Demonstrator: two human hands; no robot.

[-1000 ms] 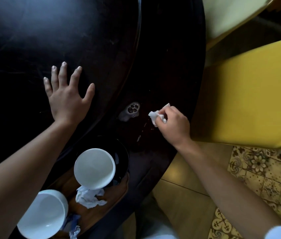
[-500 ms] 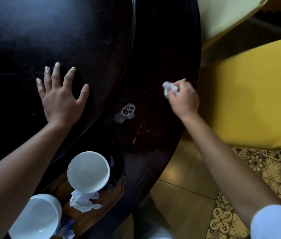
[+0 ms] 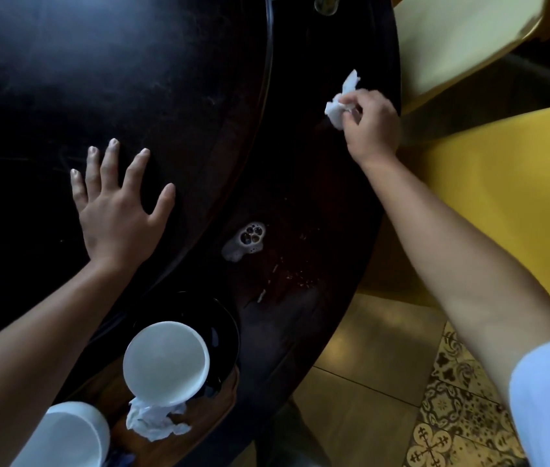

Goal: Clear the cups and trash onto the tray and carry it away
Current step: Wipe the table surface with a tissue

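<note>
My right hand [image 3: 369,124] pinches a crumpled white tissue [image 3: 340,102] against the dark round table [image 3: 300,146], near its far right edge. My left hand [image 3: 117,210] lies flat on the table's black centre with fingers spread. At the near edge sits a wooden tray [image 3: 213,419]. It carries a white cup [image 3: 166,362] on a black saucer [image 3: 219,328], a second white cup [image 3: 64,436] at the bottom left, and a crumpled napkin [image 3: 154,421] between them.
A foamy spill [image 3: 246,242] and small crumbs [image 3: 287,278] mark the table between my arms. A yellow cushioned chair [image 3: 502,197] stands right of the table, with a pale chair back [image 3: 462,35] behind it. Patterned floor tiles [image 3: 452,416] lie below.
My right hand has carried the tissue away from me, from beside the foamy spill to the table's far right edge. My left hand has stayed flat on the table.
</note>
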